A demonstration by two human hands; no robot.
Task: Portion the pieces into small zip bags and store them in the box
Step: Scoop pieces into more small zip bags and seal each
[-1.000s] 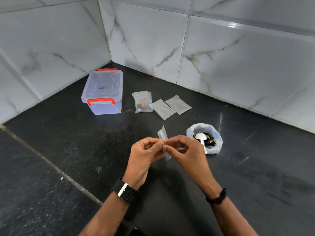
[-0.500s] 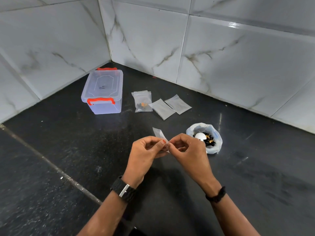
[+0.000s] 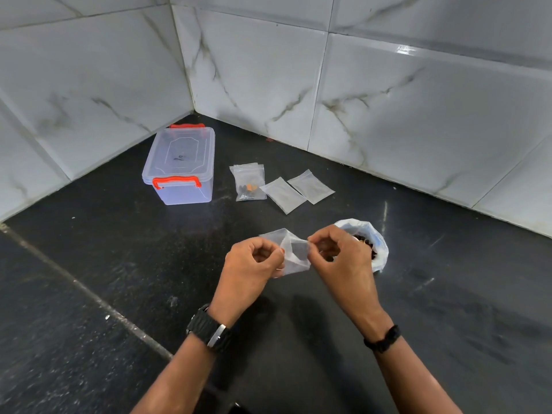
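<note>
While both hands hover above the dark surface (image 3: 89, 294), the left hand (image 3: 251, 264) and right hand (image 3: 343, 258) each pinch one side of a small clear zip bag (image 3: 294, 252), its mouth spread between their grips. The lidded box (image 3: 182, 165) sits well apart, near the corner.

Looks like home kitchen corner. Dark speckled stone counter (image 3: 89, 294) with seam, meeting two walls (image 3: 388, 100) of glossy white marble-look tiles with grey veins and grout lines. Household items on counter: clear plastic box (image 3: 180, 165) with orange latches, small zip bags (image 3: 282, 194), open bag of pieces (image 3: 378, 249). No lab or workshop gear visible.
</note>
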